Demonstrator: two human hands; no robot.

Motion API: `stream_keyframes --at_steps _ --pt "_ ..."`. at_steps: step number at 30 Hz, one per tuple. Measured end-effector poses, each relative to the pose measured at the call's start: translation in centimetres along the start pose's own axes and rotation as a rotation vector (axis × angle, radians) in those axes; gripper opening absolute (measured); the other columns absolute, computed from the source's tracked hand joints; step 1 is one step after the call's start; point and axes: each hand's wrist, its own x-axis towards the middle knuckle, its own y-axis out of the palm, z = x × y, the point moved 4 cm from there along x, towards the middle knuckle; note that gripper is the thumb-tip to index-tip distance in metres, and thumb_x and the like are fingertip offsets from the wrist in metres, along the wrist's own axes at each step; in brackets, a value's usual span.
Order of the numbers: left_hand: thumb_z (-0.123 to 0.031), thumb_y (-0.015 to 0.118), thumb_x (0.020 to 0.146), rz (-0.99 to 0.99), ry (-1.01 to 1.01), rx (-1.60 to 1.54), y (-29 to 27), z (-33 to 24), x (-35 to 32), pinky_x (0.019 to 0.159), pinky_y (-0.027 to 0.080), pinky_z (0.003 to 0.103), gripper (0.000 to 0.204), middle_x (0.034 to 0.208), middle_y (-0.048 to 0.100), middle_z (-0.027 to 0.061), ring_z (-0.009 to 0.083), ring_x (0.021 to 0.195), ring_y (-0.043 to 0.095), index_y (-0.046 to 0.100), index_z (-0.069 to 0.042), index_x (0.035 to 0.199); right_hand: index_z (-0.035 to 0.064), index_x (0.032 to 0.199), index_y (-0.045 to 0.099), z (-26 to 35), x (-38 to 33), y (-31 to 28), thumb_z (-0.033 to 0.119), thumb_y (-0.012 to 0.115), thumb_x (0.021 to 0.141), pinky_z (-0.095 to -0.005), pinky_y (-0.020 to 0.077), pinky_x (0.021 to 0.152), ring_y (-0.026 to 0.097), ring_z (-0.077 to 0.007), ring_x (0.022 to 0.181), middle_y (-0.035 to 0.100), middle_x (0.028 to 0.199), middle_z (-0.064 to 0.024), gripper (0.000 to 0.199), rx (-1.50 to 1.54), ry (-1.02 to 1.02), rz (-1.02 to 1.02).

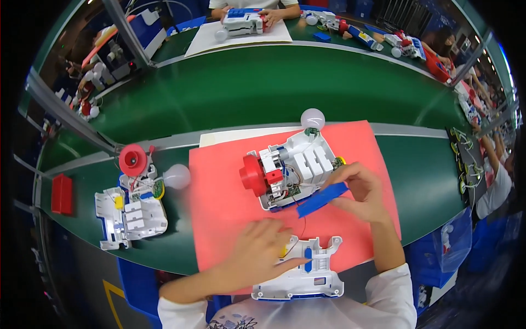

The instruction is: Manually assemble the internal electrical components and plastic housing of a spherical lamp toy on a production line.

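Observation:
My right hand [361, 192] pinches a flat blue rectangular plastic piece [322, 199] between thumb and fingers. It is just above the lower right edge of an open white toy housing [307, 162]. That housing holds a red round nozzle-like part [253, 175], white box-shaped compartments, wires and a circuit board, and a frosted bulb [313, 119] stands at its far end. Nearer to me lies a separate white shell half [320, 277] with a blue strip inside. My left hand [260, 252] is over its left side, thumb stretched away from the fingers. A thin wire runs between housing and shell.
A pink mat [219, 219] lies beneath the work. To the left are another opened toy [134, 211] with a bulb and a red bin [62, 194]. Beyond a metal rail runs a green belt [263, 88]; across it a person's hands hold a similar toy [244, 22].

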Motion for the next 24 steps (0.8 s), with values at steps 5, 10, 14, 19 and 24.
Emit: stream_keyframes --at_steps 5,10,14,19,24 --pt "-0.013 0.076 0.075 -0.087 0.044 -0.094 2.4 1.9 1.3 0.073 0.048 0.038 0.016 0.084 0.063 0.0103 0.0293 0.076 0.062 0.064 -0.005 0.082 0.0046 0.101 0.071 2.7 -1.6 -2.0 -0.009 0.071 0.066 -0.0393 0.0504 0.089 0.065 -0.0246 0.101 0.071 0.103 -0.0080 0.038 -0.375 -0.163 0.086" --pt "0.000 0.071 0.070 -0.455 -0.151 0.014 -0.7 5.1 -0.5 0.071 0.050 0.037 0.018 0.088 0.060 0.0117 0.0296 0.082 0.061 0.065 -0.002 0.087 0.0036 0.110 0.069 4.5 -1.5 1.6 -0.004 0.072 0.077 -0.0348 0.0531 0.082 0.067 -0.0279 0.091 0.067 0.102 -0.0108 0.034 -0.723 -0.103 0.290" --pt "0.002 0.068 0.070 -0.398 -0.123 -0.046 -0.5 6.7 -0.2 0.073 0.051 0.037 0.035 0.100 0.056 0.0135 0.0280 0.090 0.059 0.067 -0.003 0.105 0.0073 0.128 0.063 2.0 1.1 3.1 -0.008 0.065 0.081 -0.0362 0.0510 0.085 0.062 -0.0248 0.100 0.063 0.108 -0.0090 0.050 -0.443 -0.066 0.269" --pt "0.005 0.065 0.071 -0.338 -0.097 -0.055 -0.1 7.0 -0.1 0.073 0.051 0.036 0.035 0.098 0.054 0.0127 0.0273 0.090 0.058 0.068 -0.003 0.106 0.0038 0.112 0.066 0.0 2.1 4.1 -0.015 0.061 0.075 -0.0353 0.0505 0.083 0.061 -0.0232 0.097 0.064 0.107 -0.0096 0.042 -0.399 -0.180 0.181" --pt "0.005 0.064 0.074 -0.302 -0.111 -0.047 -0.4 7.4 0.2 0.066 0.051 0.035 0.029 0.090 0.056 0.0127 0.0268 0.079 0.060 0.068 -0.002 0.102 0.0073 0.110 0.067 -0.1 2.5 3.9 -0.009 0.072 0.070 -0.0326 0.0525 0.081 0.061 -0.0215 0.095 0.067 0.102 -0.0048 0.044 -0.767 -0.312 0.056"
